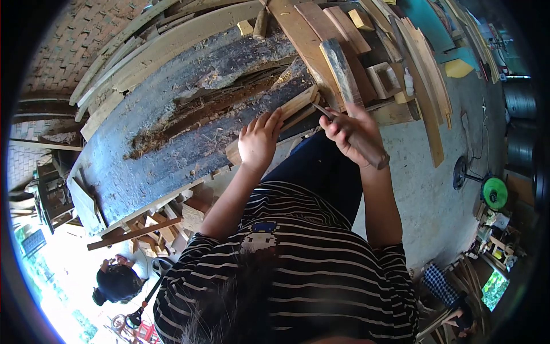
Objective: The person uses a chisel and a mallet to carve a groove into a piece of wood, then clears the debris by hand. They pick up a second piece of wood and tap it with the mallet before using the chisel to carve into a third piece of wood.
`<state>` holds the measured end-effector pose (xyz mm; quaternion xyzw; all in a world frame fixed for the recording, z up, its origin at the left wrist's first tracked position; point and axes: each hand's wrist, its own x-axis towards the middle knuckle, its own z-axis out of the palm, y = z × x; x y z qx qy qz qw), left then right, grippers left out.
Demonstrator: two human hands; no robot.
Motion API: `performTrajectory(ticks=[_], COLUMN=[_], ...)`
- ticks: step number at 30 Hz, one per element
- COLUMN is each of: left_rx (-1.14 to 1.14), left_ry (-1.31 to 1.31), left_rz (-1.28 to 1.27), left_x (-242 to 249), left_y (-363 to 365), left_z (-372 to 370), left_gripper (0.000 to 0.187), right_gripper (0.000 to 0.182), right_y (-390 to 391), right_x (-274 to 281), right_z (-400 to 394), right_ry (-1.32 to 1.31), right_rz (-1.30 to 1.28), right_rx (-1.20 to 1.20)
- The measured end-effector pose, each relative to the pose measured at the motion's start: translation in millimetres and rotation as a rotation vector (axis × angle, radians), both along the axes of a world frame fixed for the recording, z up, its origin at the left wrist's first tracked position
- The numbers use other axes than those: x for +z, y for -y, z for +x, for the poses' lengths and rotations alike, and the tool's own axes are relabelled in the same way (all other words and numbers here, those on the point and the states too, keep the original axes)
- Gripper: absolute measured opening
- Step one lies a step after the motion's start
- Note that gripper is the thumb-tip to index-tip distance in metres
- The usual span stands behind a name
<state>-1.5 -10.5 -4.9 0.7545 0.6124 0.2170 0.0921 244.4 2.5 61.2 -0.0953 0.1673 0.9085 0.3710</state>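
My right hand (pixel 356 133) is closed around the thick brown wooden handle (pixel 366 148) of a chisel. Its narrow metal blade (pixel 324 109) points up and left, the tip right at the end of a pale wooden strip (pixel 299 103). My left hand (pixel 259 137) grips that strip farther down, fingers curled over its top and the thumb side hidden. The strip lies slanted along the near edge of a dark, worn workbench (pixel 189 146). A long deep hollow (pixel 212 103) full of wood debris runs across the bench just beyond my left hand.
Boards (pixel 306 49) and a weathered plank (pixel 339 69) lie beyond my right hand. A wooden-handled tool (pixel 260 24) rests at the bench's far side. Offcuts (pixel 157 229) are piled below left. A green fan (pixel 494 192) stands right. Two people (pixel 117 281) are at the lower edges.
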Motion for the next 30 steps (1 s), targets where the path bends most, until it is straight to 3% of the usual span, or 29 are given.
performTrajectory(ticks=[1,2,4,5,6,8,14,21,23,30], left_rx=[-0.003,-0.010,0.002,-0.013,-0.025,-0.064,-0.144,-0.143,-0.143,-0.133], left_ry=[-0.038,-0.040,-0.084,-0.041,-0.045,-0.115,0.005,-0.023,-0.036,-0.026], left_rz=[0.057,0.064,0.014,-0.104,-0.103,-0.229,-0.115,-0.055,-0.053,-0.012], left_x=[-6,-3,1,9,12,17,10,4,0,-3], left_y=[4,6,10,10,10,8,1,4,5,10], left_z=[0,0,1,2,3,3,-2,2,5,6], left_gripper=[0.040,0.040,0.053,0.068,0.068,0.072,0.066,0.065,0.064,0.062], right_gripper=[0.036,0.036,0.027,0.030,0.030,0.034,0.050,0.061,0.064,0.065], right_y=[6,14,32,41,51,68,96,105,109,115], right_x=[0,-3,-13,-6,4,20,22,-10,-28,-40], right_z=[0,2,9,8,4,-4,-20,-39,-46,-51], right_ry=[0.186,0.182,0.155,0.309,0.306,0.678,0.893,1.388,1.976,2.120], right_rz=[-0.169,-0.163,0.071,0.073,0.072,0.193,0.363,0.643,0.870,0.897], right_rx=[-0.062,-0.070,0.003,0.025,0.013,0.049,0.089,0.201,0.274,0.308])
